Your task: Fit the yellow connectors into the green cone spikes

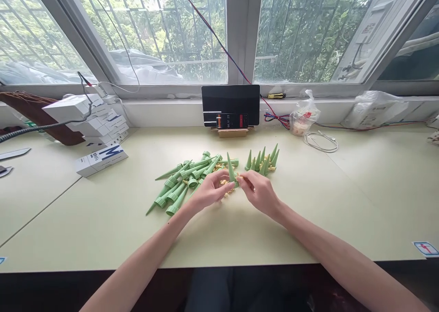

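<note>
My left hand (211,187) grips a green plastic watering spike (231,168), its tip pointing up. Against the lower side of that spike, my right hand (259,189) pinches a small yellow piece (239,178), largely covered by the fingers. Left of my hands lies a heap of green spikes with ribbed caps (176,190). Small yellow parts (224,182) are scattered behind and below my left hand, partly hidden by it. On the right, several green spikes (263,162) stand upright in a group, with yellow pieces at their bases.
A phone (232,121) showing a timer leans on a black screen (230,99) at the back. White boxes (102,160) are stacked at left, near a blade (15,153). Behind right are a tied plastic bag (304,116) and a coiled white cable (321,142).
</note>
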A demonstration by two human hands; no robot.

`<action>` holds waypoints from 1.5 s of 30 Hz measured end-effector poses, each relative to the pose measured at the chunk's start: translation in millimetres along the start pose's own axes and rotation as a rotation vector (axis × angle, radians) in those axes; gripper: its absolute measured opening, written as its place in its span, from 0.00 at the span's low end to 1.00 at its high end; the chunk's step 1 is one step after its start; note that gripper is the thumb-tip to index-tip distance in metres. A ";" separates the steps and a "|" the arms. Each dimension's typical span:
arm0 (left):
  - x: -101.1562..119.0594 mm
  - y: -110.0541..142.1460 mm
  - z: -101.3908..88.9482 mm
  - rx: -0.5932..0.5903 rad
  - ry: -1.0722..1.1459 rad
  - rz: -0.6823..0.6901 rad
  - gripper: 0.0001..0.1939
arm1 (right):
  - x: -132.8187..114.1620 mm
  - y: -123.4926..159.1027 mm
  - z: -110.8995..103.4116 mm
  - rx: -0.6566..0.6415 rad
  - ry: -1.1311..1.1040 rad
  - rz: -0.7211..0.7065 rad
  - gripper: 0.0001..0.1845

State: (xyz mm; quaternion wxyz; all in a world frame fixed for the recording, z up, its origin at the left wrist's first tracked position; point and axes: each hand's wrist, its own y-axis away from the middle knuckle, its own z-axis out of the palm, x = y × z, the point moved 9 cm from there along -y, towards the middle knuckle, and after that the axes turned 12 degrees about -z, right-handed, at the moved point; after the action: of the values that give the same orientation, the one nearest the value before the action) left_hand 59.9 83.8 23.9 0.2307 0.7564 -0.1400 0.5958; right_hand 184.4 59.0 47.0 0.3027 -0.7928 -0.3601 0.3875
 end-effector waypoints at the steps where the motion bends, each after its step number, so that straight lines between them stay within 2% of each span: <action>1: 2.4 0.6 -2.9 0.024 -0.025 0.019 0.18 | 0.8 0.1 0.1 -0.004 -0.003 0.004 0.10; 9: 0.8 0.8 -28.0 0.211 -0.023 0.064 0.16 | 12.6 4.6 3.2 -0.021 -0.037 0.072 0.09; 14: 0.6 4.1 -38.3 0.305 -0.019 0.124 0.16 | 6.7 9.0 21.8 -0.175 -0.004 0.024 0.08; 20: 7.0 8.5 -38.3 0.362 -0.090 0.173 0.19 | 4.1 15.8 37.3 -0.287 0.065 -0.038 0.11; 22: 8.0 8.7 -36.5 0.369 -0.087 0.183 0.21 | 4.8 17.0 38.7 -0.296 0.067 -0.041 0.11; 28: 4.7 7.0 -19.1 0.292 -0.182 0.197 0.17 | 9.0 19.1 39.0 -0.282 0.057 -0.014 0.08; 34: 13.7 16.9 -5.1 0.386 -0.336 0.302 0.13 | 13.7 19.3 30.8 -0.298 0.025 0.012 0.10; 38: 25.5 20.1 2.6 0.383 -0.403 0.344 0.13 | 17.7 23.5 20.8 -0.316 -0.070 0.054 0.09; 41: 29.5 20.6 3.3 0.384 -0.411 0.366 0.13 | 23.7 29.9 11.0 -0.238 -0.145 0.132 0.08; 45: 20.8 19.3 10.4 0.362 -0.462 0.360 0.11 | 28.3 36.2 -1.1 -0.110 -0.168 0.190 0.08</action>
State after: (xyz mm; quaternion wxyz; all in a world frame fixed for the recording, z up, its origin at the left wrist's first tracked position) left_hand 64.4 63.3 45.7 -0.0539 0.8633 -0.2117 0.4549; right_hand 209.9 61.4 8.9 0.1892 -0.8035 -0.3281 0.4593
